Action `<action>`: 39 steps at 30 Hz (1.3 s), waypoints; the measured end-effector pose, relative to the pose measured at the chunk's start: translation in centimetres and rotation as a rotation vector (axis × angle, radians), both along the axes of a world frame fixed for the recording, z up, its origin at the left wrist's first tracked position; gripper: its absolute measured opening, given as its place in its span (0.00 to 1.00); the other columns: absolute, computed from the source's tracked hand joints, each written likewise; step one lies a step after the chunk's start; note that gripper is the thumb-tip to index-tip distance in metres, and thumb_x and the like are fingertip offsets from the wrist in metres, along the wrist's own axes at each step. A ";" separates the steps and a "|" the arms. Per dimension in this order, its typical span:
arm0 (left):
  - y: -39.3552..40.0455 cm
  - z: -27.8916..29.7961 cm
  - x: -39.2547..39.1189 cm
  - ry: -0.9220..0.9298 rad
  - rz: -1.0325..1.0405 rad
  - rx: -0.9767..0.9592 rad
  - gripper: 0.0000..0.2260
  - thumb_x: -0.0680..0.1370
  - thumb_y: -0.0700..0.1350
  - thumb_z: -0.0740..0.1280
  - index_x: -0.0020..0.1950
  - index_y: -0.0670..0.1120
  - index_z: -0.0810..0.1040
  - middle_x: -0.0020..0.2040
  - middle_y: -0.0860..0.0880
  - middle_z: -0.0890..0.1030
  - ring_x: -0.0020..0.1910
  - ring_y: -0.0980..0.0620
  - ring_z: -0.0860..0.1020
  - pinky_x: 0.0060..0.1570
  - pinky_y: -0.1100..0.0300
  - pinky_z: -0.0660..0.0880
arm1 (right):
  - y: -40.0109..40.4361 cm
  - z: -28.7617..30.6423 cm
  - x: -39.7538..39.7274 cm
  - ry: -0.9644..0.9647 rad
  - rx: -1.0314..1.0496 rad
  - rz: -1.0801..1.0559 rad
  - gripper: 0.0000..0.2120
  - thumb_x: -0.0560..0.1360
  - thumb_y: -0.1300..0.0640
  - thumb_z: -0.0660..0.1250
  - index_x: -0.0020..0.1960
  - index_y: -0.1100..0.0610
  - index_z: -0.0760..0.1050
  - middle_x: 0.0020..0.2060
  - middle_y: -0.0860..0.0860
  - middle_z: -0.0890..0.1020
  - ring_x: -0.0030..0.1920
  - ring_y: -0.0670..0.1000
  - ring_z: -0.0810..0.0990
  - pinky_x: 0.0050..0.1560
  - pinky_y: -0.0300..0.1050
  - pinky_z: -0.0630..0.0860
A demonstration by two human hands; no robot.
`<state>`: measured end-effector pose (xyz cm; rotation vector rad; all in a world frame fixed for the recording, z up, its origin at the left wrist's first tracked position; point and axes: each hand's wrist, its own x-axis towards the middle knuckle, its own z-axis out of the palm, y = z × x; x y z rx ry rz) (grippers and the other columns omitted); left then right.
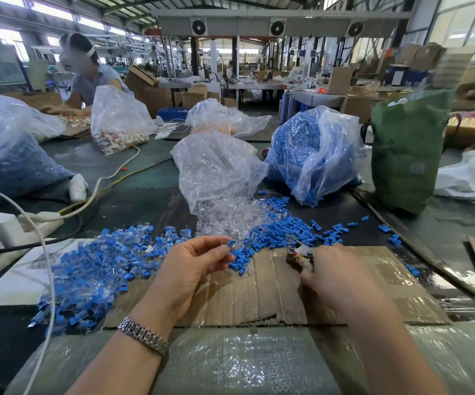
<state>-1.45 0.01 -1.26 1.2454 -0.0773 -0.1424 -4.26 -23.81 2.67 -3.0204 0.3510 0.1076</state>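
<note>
— Blue cap (pixel 232 243): where against the cardboard sheet (pixel 259 289)?
— Above its far edge. First, though: clear bag (pixel 216 169) beyond that edge, spilling clear shells (pixel 224 220); heap of blue-and-clear pieces (pixel 88 275) off its left side; loose blue caps (pixel 276 232) along its far edge.
— And the hands?
— Small blurred tool (pixel 299 250) gripped in the curled right hand (pixel 336 277), over the sheet's far right part; blue cap pinched at the fingertips of the left hand (pixel 190 269).

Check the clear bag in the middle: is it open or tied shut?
Open. The clear bag slumps with its mouth toward the person, and clear parts spill out of it.
</note>
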 end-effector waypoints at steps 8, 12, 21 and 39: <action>0.7 -0.2 0.6 -0.025 0.014 -0.066 0.10 0.71 0.41 0.74 0.53 0.44 0.87 0.54 0.40 0.86 0.53 0.46 0.85 0.47 0.62 0.81 | 2.8 2.4 0.0 0.205 0.680 0.289 0.13 0.80 0.54 0.67 0.37 0.55 0.75 0.27 0.46 0.78 0.29 0.46 0.80 0.36 0.42 0.81; 0.9 -0.5 1.0 -0.046 0.015 -0.096 0.12 0.71 0.43 0.77 0.54 0.46 0.87 0.55 0.42 0.86 0.54 0.49 0.85 0.48 0.62 0.81 | 4.7 2.8 0.3 0.289 0.763 0.349 0.09 0.81 0.57 0.65 0.44 0.60 0.75 0.36 0.55 0.81 0.39 0.56 0.84 0.53 0.63 0.82; 0.4 -0.1 0.1 -0.110 0.033 0.153 0.13 0.70 0.50 0.76 0.53 0.51 0.86 0.52 0.45 0.87 0.50 0.50 0.83 0.51 0.55 0.79 | 5.5 3.0 0.0 0.310 0.883 0.342 0.10 0.82 0.56 0.64 0.48 0.62 0.76 0.34 0.53 0.83 0.37 0.53 0.85 0.51 0.59 0.84; 0.7 0.9 -0.6 -0.307 0.461 0.560 0.05 0.78 0.41 0.73 0.50 0.51 0.84 0.45 0.55 0.85 0.46 0.59 0.81 0.46 0.64 0.78 | 4.4 2.2 -0.1 0.127 0.797 0.200 0.20 0.80 0.39 0.63 0.45 0.56 0.76 0.34 0.49 0.82 0.32 0.49 0.81 0.38 0.48 0.80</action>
